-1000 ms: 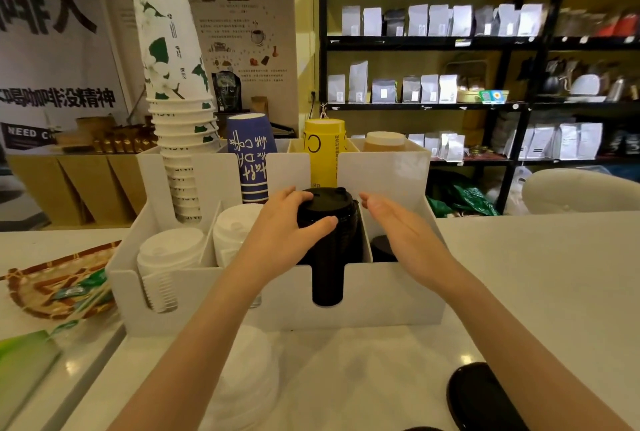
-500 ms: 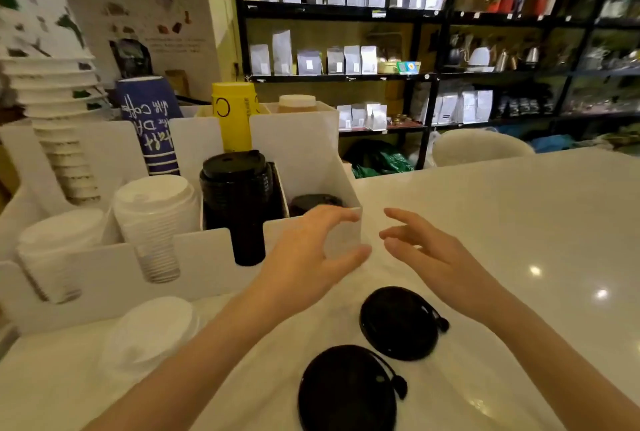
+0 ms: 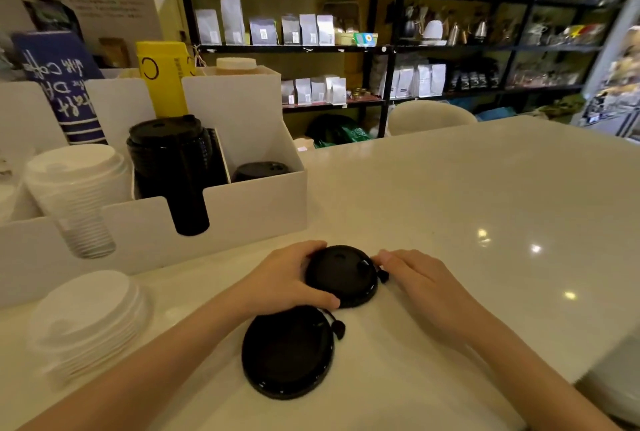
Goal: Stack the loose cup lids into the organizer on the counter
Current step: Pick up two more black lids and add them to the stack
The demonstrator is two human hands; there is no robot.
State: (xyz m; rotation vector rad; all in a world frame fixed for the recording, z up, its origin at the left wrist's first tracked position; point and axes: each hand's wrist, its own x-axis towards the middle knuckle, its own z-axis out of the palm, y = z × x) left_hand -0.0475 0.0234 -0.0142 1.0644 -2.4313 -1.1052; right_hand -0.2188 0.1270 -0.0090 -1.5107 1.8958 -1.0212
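Two loose black lids lie on the white counter [image 3: 485, 208]. The farther black lid [image 3: 341, 274] sits between my hands: my left hand [image 3: 287, 278] cups its left side, thumb at its near rim, and my right hand [image 3: 412, 274] touches its right edge with fingertips. The nearer black lid [image 3: 287, 351] lies flat below them, untouched. A loose pile of white lids [image 3: 86, 319] rests at the left. The white organizer [image 3: 256, 208] behind holds a tall stack of black lids [image 3: 173, 160], a short black stack [image 3: 259, 170] and white lids [image 3: 76, 181].
Paper cup stacks, blue [image 3: 62, 84] and yellow [image 3: 162, 80], stand in the organizer's back slots. Black shelving [image 3: 381, 49] with bags and kettles lines the far wall. A round white chair back [image 3: 429, 117] rises behind the counter's far edge.
My hands left the tall black stack in the organizer and came down to the counter. They now close around the farther loose black lid. The view swung down and right.
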